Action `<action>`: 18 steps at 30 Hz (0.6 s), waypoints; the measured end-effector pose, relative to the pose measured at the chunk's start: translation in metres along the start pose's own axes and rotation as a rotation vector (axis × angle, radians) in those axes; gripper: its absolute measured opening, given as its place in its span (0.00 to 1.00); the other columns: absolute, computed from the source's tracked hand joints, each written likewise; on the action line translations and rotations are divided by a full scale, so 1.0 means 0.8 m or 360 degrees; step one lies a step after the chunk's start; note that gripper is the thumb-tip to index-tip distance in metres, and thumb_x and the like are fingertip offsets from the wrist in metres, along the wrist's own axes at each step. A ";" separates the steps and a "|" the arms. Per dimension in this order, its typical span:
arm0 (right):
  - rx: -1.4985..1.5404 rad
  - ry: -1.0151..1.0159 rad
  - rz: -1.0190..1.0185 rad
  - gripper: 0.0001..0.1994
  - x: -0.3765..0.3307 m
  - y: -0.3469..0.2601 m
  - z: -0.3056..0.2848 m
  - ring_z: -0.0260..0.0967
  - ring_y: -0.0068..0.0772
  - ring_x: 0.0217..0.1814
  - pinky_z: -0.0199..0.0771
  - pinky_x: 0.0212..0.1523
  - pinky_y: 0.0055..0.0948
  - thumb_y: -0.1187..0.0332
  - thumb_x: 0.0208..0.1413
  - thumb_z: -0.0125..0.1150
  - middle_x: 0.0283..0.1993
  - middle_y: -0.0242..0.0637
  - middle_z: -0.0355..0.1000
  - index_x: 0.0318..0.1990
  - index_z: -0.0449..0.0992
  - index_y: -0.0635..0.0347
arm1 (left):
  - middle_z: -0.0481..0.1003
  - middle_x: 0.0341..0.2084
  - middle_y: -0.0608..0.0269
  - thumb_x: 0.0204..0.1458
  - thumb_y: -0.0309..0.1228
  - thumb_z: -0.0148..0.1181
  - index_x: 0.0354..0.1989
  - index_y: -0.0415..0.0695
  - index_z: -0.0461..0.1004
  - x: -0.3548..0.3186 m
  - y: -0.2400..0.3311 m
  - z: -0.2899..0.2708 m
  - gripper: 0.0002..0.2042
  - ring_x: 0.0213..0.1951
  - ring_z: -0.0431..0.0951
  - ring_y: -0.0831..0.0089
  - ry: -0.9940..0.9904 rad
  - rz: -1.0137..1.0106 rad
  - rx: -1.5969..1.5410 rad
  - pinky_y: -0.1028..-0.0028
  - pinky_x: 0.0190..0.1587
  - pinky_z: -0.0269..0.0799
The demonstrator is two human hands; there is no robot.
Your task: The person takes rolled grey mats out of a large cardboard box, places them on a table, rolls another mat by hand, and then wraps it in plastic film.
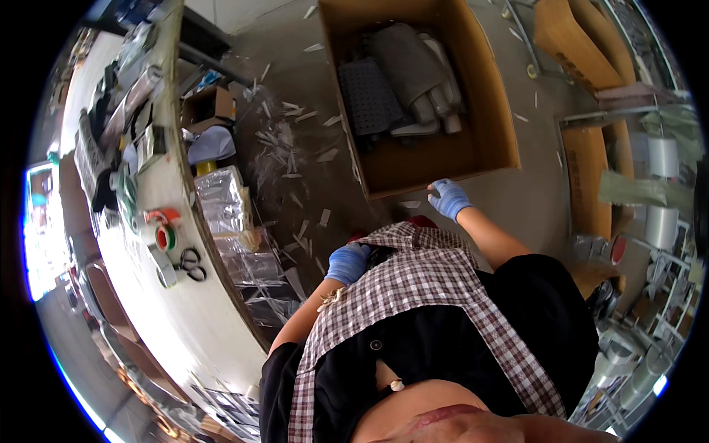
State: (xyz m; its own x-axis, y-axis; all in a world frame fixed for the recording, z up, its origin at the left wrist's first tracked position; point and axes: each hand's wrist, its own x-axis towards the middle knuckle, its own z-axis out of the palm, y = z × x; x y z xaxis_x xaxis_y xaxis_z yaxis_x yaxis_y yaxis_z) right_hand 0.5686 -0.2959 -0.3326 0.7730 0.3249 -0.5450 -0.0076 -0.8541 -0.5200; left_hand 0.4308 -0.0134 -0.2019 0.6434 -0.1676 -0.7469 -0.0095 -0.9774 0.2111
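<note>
A large open cardboard box (pixel 484 81) stands on the floor ahead of me. Inside lie rolled grey fabric pieces (pixel 406 63) and a dark grey dotted piece (pixel 369 96). My right hand (pixel 449 199), in a blue glove with bare fingertips, is at the box's near rim. Its fingers look apart with nothing held; whether they touch the cardboard I cannot tell. My left hand (pixel 348 263), gloved the same way, rests low against my checked apron (pixel 399 284). The apron's cloth hides its fingertips.
To the left runs a long white worktable (pixel 155 221) carrying black-handled scissors (pixel 192 264), tape rolls (pixel 164 236) and fabric. Clear-wrapped packages (pixel 221 199) sit beside it. White scraps (pixel 284 140) litter the floor. More cardboard boxes (pixel 587 177) and metal racks stand at right.
</note>
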 end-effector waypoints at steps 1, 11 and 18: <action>0.0026 0.0011 0.0063 0.17 0.011 0.007 -0.003 0.70 0.47 0.60 0.70 0.62 0.41 0.56 0.55 0.64 0.58 0.42 0.72 0.50 0.79 0.51 | 0.81 0.41 0.52 0.56 0.34 0.54 0.46 0.50 0.79 0.011 -0.002 -0.014 0.12 0.44 0.82 0.52 -0.0006 0.0047 0.0013 0.59 0.46 0.78; 0.0312 0.0197 0.0660 0.28 0.134 0.099 -0.043 0.64 0.50 0.68 0.65 0.68 0.41 0.53 0.57 0.63 0.67 0.47 0.65 0.62 0.71 0.56 | 0.78 0.51 0.51 0.58 0.43 0.64 0.57 0.44 0.74 0.276 -0.097 -0.148 0.23 0.54 0.78 0.55 0.0263 0.0247 -0.0533 0.63 0.57 0.73; 0.0265 0.0210 0.0947 0.38 0.334 0.210 -0.068 0.52 0.51 0.76 0.54 0.74 0.39 0.49 0.59 0.58 0.74 0.52 0.54 0.72 0.57 0.59 | 0.64 0.66 0.42 0.54 0.48 0.68 0.70 0.36 0.57 0.567 -0.073 -0.150 0.41 0.68 0.65 0.54 0.0249 -0.0096 -0.0981 0.65 0.68 0.61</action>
State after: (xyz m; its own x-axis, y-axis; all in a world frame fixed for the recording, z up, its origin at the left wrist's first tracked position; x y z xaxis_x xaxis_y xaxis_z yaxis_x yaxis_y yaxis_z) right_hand 0.8083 -0.3746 -0.5302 0.6774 -0.2482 -0.6924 -0.5509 -0.7950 -0.2540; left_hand 0.8150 -0.0171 -0.4770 0.7336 -0.0486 -0.6779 0.4422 -0.7233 0.5304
